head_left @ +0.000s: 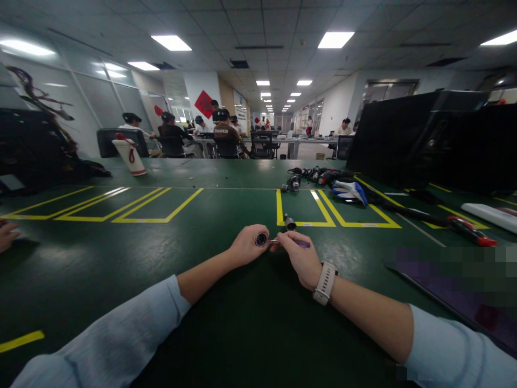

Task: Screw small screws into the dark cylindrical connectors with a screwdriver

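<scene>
My left hand point(247, 245) is closed around a round metal connector point(261, 239), whose dark open end faces me. In my right hand point(301, 256) is a slim screwdriver with a purple handle point(302, 244). Its thin metal shaft point(273, 241) points left at the connector's side; whether the tip touches cannot be made out. Just beyond my right hand, a small cylindrical metal part point(289, 222) sits on the green table, over the yellow tape line.
Cables with metal connectors point(294, 182) lie farther back, near a blue-and-white glove point(349, 191) and a red-and-black tool handle point(470, 230). Black monitors point(396, 132) stand right. A white cup point(130, 155) is back left. Another person's hand point(7, 234) shows at the left edge.
</scene>
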Demonstrator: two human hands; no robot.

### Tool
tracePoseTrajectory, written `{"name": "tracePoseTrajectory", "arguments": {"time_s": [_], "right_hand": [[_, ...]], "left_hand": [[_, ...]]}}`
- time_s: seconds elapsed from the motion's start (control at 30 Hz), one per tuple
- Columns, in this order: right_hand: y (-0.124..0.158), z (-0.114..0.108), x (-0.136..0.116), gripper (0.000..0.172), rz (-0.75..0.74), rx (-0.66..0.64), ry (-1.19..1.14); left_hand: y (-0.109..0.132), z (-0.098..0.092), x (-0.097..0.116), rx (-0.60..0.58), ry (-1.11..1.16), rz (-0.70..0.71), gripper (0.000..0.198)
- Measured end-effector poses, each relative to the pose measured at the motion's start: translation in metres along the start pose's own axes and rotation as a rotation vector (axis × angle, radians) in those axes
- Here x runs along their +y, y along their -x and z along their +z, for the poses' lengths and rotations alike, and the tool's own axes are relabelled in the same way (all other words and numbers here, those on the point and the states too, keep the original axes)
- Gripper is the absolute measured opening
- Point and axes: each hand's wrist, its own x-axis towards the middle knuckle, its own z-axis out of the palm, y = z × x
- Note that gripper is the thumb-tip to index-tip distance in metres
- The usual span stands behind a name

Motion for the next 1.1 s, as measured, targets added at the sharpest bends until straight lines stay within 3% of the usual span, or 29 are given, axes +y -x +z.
{"name": "tracePoseTrajectory", "arguments": {"time_s": [0.2,0.4,0.93,1.1], "right_hand": [[-0.005,-0.002,0.005,0.021,0.141,-0.061,-0.264],[-0.005,0.000,0.006,0.020,0.125,-0.028,-0.319],[0.001,-0.002,-0.001,0.027,-0.065,-0.009,0.033],[0.003,-0.003,-0.008,0.026,-0.164,-0.043,0.211]], "left_hand": [[0.000,-0.001,0.002,-0.007,0.148,0.005,0.012],[-0.001,0.001,0.002,-0.011,0.276,-0.031,0.013],[0.000,-0.002,0.003,-0.011,0.150,0.013,0.013],[0.001,-0.004,0.007,-0.066,0.019,0.049,0.014]]}}
